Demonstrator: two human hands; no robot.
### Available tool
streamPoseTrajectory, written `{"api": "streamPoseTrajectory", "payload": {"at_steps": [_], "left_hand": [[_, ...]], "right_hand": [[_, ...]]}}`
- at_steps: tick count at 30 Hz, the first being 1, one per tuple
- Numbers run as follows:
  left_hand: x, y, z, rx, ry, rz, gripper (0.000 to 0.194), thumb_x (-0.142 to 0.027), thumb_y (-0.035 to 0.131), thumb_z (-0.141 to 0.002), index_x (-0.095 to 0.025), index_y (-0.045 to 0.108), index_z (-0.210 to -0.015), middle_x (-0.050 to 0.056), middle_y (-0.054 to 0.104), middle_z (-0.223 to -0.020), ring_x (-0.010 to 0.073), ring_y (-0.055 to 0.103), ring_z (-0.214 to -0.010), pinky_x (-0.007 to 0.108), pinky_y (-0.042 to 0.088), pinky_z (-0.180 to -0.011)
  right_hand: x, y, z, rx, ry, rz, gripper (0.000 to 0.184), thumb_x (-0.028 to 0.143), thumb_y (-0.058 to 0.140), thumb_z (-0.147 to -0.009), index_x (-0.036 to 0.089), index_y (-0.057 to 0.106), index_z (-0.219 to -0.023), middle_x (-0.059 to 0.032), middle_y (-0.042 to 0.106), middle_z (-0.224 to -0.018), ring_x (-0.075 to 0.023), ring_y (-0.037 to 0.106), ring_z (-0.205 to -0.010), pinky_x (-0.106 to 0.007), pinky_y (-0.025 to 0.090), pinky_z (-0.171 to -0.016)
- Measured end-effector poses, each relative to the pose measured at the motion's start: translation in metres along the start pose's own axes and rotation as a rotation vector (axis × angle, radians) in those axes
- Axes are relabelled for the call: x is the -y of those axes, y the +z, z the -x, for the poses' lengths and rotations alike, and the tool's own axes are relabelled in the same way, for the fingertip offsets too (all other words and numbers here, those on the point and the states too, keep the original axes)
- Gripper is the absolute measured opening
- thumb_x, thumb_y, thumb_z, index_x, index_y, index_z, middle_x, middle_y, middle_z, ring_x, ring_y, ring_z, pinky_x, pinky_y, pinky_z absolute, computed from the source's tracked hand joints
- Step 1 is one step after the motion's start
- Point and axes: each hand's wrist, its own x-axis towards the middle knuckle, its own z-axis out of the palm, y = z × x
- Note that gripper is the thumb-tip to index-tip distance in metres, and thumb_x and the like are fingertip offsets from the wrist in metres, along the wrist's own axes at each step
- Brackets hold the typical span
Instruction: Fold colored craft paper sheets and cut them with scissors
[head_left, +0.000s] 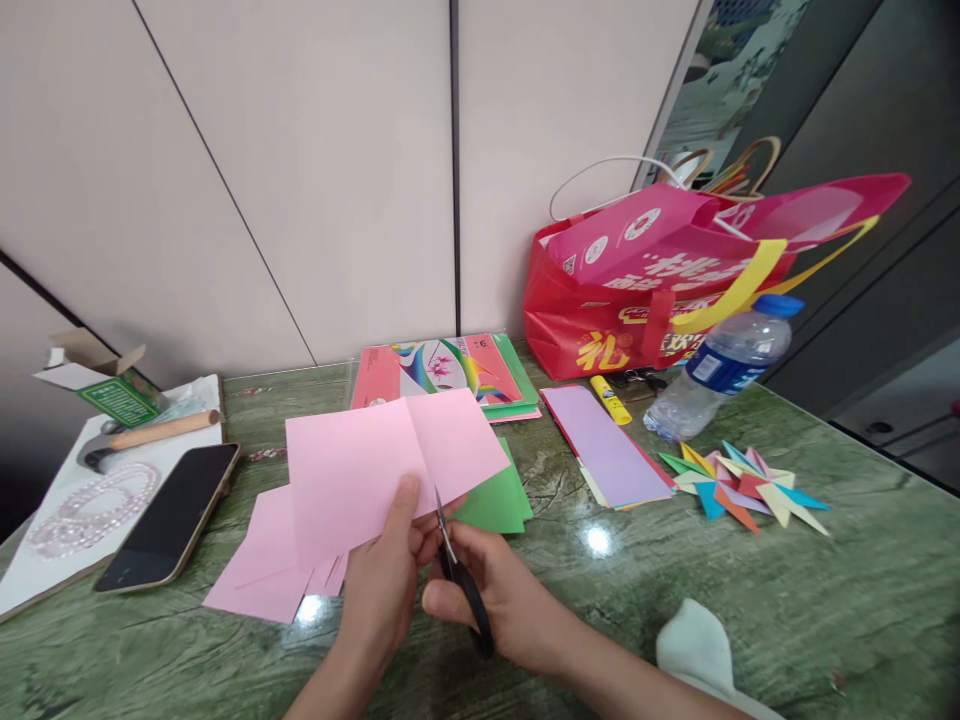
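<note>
My left hand [390,570] pinches a sheet of pink paper [352,475] near its lower edge, thumb on top. Black-handled scissors [466,590] are in my right hand [499,595], their blades at the sheet's lower edge and pointing away from me. A line runs up the sheet from the blades, and the part to its right sits at a slight angle. Beneath the held sheet, more pink paper [259,560] lies on the table at the left, and green paper [499,500] shows at the right.
Behind the hands lies a pack of coloured paper [442,370]. Rightward are purple paper strips [607,450], a glue stick [610,400], folded paper stars [742,485], a water bottle [720,365] and a red bag [600,290]. A phone [169,515], beads [97,510] and hammer [150,435] lie left.
</note>
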Motion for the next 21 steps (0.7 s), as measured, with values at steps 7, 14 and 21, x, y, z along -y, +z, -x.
{"api": "streamPoseTrajectory", "payload": {"at_steps": [7,14,21], "left_hand": [[-0.0009,0.0009,0.0000,0.035,0.003,0.018,0.025,-0.028,0.056,-0.075,-0.009,0.062,-0.090,0.013,0.069,-0.078,0.0225,0.065,-0.075,0.032,0.051,-0.065],[-0.0008,-0.0007,0.0004,0.042,0.001,0.028,0.024,-0.026,0.056,-0.074,-0.011,0.062,-0.092,0.011,0.069,-0.081,0.0210,0.065,-0.075,0.031,0.051,-0.067],[0.0006,-0.0027,-0.0008,0.058,0.015,-0.006,0.030,-0.030,0.056,-0.074,-0.009,0.061,-0.094,0.012,0.069,-0.077,0.0226,0.065,-0.077,0.031,0.050,-0.066]], "right_hand": [[-0.0010,0.0003,-0.0005,-0.004,-0.010,-0.003,0.037,0.044,0.063,-0.068,0.014,0.048,-0.081,0.0023,0.041,-0.067,-0.0074,0.031,-0.057,-0.021,0.025,-0.050],[0.0030,0.0015,-0.0009,-0.021,-0.007,0.011,0.038,0.047,0.063,-0.066,0.014,0.047,-0.077,0.0022,0.043,-0.066,-0.0075,0.034,-0.056,-0.020,0.028,-0.050],[0.0028,0.0024,-0.0010,-0.031,0.039,0.005,0.039,0.048,0.063,-0.065,0.014,0.046,-0.074,0.0037,0.042,-0.060,-0.0064,0.033,-0.052,-0.020,0.027,-0.047]]}}
